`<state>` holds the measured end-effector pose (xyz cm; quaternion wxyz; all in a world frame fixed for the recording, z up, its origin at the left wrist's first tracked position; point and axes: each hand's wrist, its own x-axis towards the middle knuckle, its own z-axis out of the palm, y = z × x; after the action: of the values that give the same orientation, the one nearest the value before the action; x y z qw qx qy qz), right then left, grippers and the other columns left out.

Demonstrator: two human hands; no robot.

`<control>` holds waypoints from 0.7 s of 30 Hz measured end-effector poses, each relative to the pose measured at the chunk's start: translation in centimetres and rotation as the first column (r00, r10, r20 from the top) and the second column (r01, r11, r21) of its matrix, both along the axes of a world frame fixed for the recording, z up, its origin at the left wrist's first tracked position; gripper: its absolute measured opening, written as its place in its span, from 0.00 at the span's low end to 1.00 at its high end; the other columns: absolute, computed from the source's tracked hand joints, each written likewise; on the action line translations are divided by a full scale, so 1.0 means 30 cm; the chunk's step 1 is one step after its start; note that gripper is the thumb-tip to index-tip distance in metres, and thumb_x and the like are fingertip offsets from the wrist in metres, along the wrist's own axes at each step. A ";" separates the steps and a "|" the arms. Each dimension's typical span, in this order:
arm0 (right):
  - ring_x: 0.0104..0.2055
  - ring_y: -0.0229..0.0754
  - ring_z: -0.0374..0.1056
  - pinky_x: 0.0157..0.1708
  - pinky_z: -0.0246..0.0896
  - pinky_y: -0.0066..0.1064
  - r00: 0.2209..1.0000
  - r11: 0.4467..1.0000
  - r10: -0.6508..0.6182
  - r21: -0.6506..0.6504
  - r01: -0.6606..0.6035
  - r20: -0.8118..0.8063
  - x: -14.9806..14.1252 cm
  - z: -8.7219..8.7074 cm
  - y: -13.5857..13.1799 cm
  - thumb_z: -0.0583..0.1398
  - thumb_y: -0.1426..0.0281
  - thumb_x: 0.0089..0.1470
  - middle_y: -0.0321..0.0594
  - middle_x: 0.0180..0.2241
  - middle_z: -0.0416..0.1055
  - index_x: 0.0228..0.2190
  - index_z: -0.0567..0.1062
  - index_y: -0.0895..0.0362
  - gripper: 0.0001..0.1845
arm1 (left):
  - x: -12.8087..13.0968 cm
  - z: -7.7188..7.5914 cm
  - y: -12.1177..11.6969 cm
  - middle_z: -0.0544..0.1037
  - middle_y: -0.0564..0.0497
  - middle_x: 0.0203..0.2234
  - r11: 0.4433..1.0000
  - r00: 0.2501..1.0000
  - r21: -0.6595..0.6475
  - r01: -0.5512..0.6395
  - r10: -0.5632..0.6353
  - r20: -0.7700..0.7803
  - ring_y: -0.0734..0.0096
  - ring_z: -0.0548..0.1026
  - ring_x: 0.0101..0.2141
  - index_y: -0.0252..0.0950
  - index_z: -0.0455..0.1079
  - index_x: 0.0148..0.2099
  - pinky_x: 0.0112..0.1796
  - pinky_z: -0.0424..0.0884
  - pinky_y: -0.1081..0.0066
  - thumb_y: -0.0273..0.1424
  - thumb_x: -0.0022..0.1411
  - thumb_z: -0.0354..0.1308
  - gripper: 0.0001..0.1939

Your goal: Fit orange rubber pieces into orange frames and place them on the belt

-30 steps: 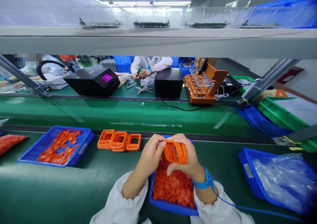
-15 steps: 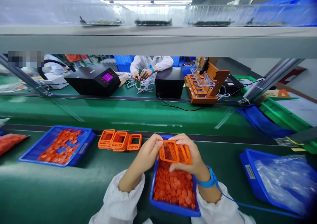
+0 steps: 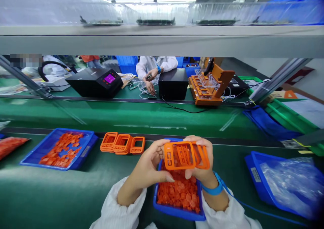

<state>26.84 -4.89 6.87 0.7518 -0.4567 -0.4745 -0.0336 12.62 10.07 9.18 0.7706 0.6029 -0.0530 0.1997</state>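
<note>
Both hands hold an orange plastic frame (image 3: 186, 155) flat toward me, above a blue tray (image 3: 177, 211) full of small orange parts. My left hand (image 3: 149, 168) grips the frame's left end between thumb and fingers. My right hand (image 3: 202, 170), with a blue wrist strap (image 3: 214, 189), grips its right end, fingers curled over the top edge. Three more orange frames (image 3: 123, 144) lie in a row on the green mat to the left.
A blue tray of orange pieces (image 3: 59, 148) sits at left, a blue bin with clear plastic bags (image 3: 286, 181) at right. Beyond the green conveyor (image 3: 141, 116), a person in white handles wires beside black boxes (image 3: 95, 83) and an orange fixture (image 3: 209, 87). A grey shelf (image 3: 162, 40) runs overhead.
The frame has been raised and turned from edge-on to face me, and both hands have spread to its ends. The person across the belt has lowered a hand to the wires.
</note>
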 end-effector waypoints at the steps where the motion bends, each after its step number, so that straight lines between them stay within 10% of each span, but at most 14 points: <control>1: 0.47 0.54 0.77 0.47 0.77 0.49 1.000 1.000 -0.011 0.003 0.011 0.004 -0.003 0.003 -0.001 0.76 0.42 0.45 0.44 0.47 0.75 0.56 0.67 0.45 0.45 | -0.003 0.001 -0.014 0.82 0.48 0.52 0.999 0.999 0.019 -0.038 0.037 0.019 0.63 0.81 0.52 0.48 0.70 0.66 0.52 0.76 0.72 0.30 0.47 0.84 0.46; 21: 0.48 0.54 0.76 0.49 0.77 0.49 0.995 0.998 0.057 0.011 -0.057 -0.083 -0.017 0.000 -0.006 0.78 0.40 0.39 0.43 0.48 0.75 0.56 0.69 0.44 0.48 | -0.025 -0.004 -0.015 0.77 0.43 0.52 0.903 0.964 0.340 -0.262 0.265 0.040 0.52 0.78 0.50 0.45 0.74 0.64 0.53 0.75 0.60 0.45 0.48 0.82 0.43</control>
<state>26.32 -5.07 6.88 0.7736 -0.4406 -0.4554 0.0048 11.86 9.63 9.06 0.6201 0.7300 -0.0021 0.2873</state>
